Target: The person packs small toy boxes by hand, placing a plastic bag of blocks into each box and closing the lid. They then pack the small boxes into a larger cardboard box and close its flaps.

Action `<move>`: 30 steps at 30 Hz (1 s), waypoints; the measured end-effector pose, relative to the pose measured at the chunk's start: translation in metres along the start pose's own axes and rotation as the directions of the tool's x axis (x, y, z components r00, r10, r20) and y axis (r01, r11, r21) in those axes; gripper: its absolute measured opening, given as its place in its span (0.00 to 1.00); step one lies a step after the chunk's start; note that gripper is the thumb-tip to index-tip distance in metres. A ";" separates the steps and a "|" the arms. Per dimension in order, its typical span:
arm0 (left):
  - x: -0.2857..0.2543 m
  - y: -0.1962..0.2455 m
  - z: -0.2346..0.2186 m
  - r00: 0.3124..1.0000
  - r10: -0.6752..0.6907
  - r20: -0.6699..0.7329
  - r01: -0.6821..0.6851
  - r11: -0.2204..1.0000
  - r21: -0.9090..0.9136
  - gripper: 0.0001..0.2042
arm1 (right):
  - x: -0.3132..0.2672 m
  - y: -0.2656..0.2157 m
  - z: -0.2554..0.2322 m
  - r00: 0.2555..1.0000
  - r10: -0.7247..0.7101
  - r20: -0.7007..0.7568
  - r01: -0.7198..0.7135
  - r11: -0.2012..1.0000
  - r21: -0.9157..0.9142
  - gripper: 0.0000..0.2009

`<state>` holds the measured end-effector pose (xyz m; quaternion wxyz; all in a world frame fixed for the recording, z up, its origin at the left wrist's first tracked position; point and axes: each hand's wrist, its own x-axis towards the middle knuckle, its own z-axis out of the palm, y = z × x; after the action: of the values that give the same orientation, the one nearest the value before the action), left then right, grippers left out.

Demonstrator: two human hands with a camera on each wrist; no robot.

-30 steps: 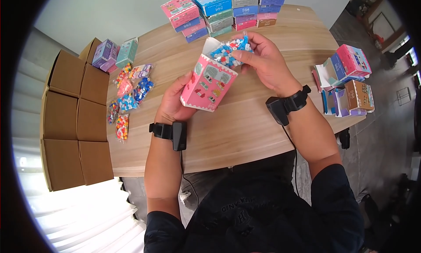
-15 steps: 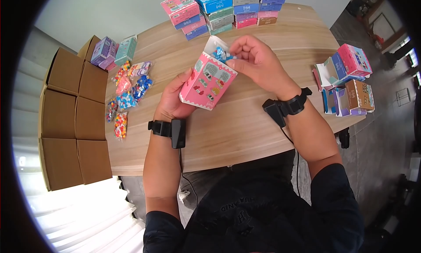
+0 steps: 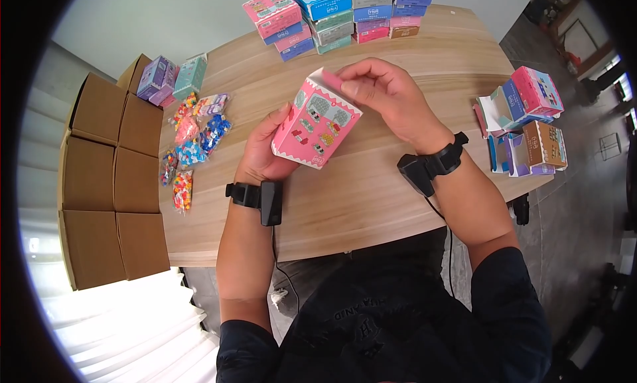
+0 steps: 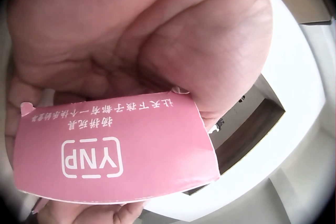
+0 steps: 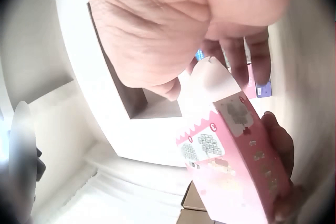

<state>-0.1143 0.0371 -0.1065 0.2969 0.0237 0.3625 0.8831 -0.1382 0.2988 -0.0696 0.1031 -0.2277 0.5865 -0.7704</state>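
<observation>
A pink toy box (image 3: 314,127), printed with small pictures, tilts over the table. My left hand (image 3: 265,147) grips its lower side, fingers wrapped around behind it. In the left wrist view, the end of the box (image 4: 115,150) with white YNP lettering faces the camera. At the upper end of the box a flap (image 5: 212,79) stands up, white on its inner face. My right hand (image 3: 391,97) pinches this flap between thumb and curled fingers. The inside of the box is hidden.
Several bags of colourful building blocks (image 3: 192,151) lie at the left beside brown cartons (image 3: 89,174). Stacked toy boxes (image 3: 332,24) stand along the back of the wooden table (image 3: 371,197). More boxes (image 3: 531,121), some with open flaps, sit at the right edge.
The bag of blue, white and red blocks has gone down into the pink box and out of sight. My right hand has let go of it and moved onto the flap.
</observation>
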 end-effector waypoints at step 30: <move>0.002 0.007 0.015 0.996 0.002 0.090 0.013 0.986 -0.168 0.42 | 0.004 -0.012 -0.017 0.995 0.092 -0.032 -0.082 0.966 0.246 0.06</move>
<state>-0.1155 0.0441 -0.0909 0.3163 0.0371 0.2728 0.9078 -0.1480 0.3155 -0.0605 0.1514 -0.1706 0.4986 -0.8363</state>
